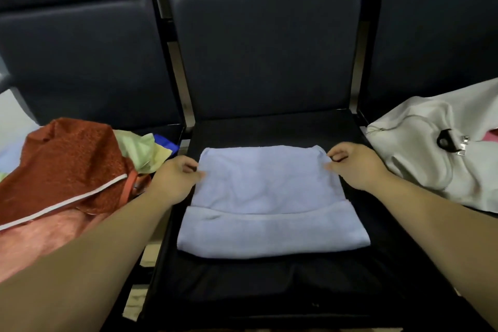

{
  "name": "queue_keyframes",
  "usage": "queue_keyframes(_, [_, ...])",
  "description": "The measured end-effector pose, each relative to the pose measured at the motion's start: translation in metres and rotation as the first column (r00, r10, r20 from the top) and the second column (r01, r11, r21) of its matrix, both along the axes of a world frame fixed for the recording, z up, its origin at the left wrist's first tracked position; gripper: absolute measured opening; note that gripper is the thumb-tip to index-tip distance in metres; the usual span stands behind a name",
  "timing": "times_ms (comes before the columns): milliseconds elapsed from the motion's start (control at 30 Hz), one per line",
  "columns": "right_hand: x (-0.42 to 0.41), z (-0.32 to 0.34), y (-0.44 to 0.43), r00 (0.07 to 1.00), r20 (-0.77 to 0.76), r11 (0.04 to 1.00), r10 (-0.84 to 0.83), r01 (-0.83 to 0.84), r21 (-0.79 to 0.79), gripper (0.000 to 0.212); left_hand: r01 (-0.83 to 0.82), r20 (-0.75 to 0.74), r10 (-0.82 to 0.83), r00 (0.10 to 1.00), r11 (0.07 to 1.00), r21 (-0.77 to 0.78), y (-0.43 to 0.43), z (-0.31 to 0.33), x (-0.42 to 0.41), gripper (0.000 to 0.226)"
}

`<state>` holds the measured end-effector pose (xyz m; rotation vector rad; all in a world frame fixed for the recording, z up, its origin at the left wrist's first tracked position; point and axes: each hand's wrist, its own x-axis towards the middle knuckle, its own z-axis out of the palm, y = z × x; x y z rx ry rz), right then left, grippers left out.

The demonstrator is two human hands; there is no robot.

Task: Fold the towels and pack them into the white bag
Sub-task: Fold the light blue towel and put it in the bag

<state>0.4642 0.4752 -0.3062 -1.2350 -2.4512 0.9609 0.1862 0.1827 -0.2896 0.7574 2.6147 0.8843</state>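
Observation:
A light blue towel (269,197) lies folded on the black seat (269,283) in front of me, its upper layer ending short of the near edge. My left hand (175,178) pinches the towel's far left corner. My right hand (355,164) pinches the far right corner. The white bag (420,159) lies crumpled on the seat to the right, with a black buckle on it and something pink showing at its edge.
A pile of unfolded cloths sits on the left seat: a rust-red towel (67,167) on top, a pink one (40,240) below, pale green (142,151) and blue pieces behind. Dark seat backs (264,57) rise behind the seats.

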Motion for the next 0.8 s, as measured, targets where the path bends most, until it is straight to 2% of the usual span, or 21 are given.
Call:
queue_keyframes(67, [-0.016, -0.001, 0.007, 0.993, -0.100, 0.998, -0.057, 0.057, -0.009, 0.022, -0.020, -0.027, 0.021, 0.999, 0.999, 0.042, 0.017, -0.001, -0.011, 0.026])
queue_keyframes(133, [-0.030, -0.004, 0.014, 0.992, -0.107, 0.998, -0.060, 0.062, 0.010, 0.026, -0.022, -0.068, 0.025, 0.997, 0.999, 0.046, 0.034, -0.006, -0.022, 0.032])
queue_keyframes(233, [-0.042, -0.013, 0.019, 0.998, -0.055, 0.997, -0.005, 0.010, 0.077, 0.023, -0.024, -0.123, 0.030, 0.992, 0.999, 0.045, 0.050, -0.018, -0.033, 0.028])
queue_keyframes(367, [-0.044, -0.024, 0.021, 0.992, -0.130, 0.977, -0.002, 0.029, 0.210, 0.018, 0.006, -0.125, 0.002, 0.992, 0.998, 0.058, 0.056, -0.026, -0.042, 0.020])
queue_keyframes(433, [-0.044, -0.020, 0.028, 0.979, -0.191, 0.987, -0.070, 0.096, 0.128, 0.014, -0.004, -0.120, 0.014, 0.993, 0.997, 0.079, 0.056, -0.027, -0.046, 0.013])
queue_keyframes(500, [-0.044, -0.018, 0.036, 0.952, -0.240, 0.982, -0.189, 0.182, -0.049, 0.013, -0.059, -0.088, 0.071, 0.994, 0.989, 0.138, 0.054, -0.028, -0.049, 0.007])
queue_keyframes(567, [-0.043, -0.017, 0.042, 0.923, -0.256, 0.952, -0.287, 0.245, -0.185, 0.015, -0.111, -0.065, 0.124, 0.990, 0.979, 0.171, 0.053, -0.029, -0.050, 0.009])
queue_keyframes(633, [-0.044, -0.020, 0.045, 0.915, -0.255, 0.942, -0.312, 0.263, -0.207, 0.014, -0.131, -0.070, 0.145, 0.987, 0.977, 0.171, 0.053, -0.028, -0.051, 0.012])
queue_keyframes(800, [-0.047, -0.017, 0.037, 0.973, -0.176, 0.987, -0.146, 0.156, 0.039, 0.013, -0.052, -0.124, 0.069, 0.990, 0.990, 0.132, 0.053, -0.028, -0.050, 0.011])
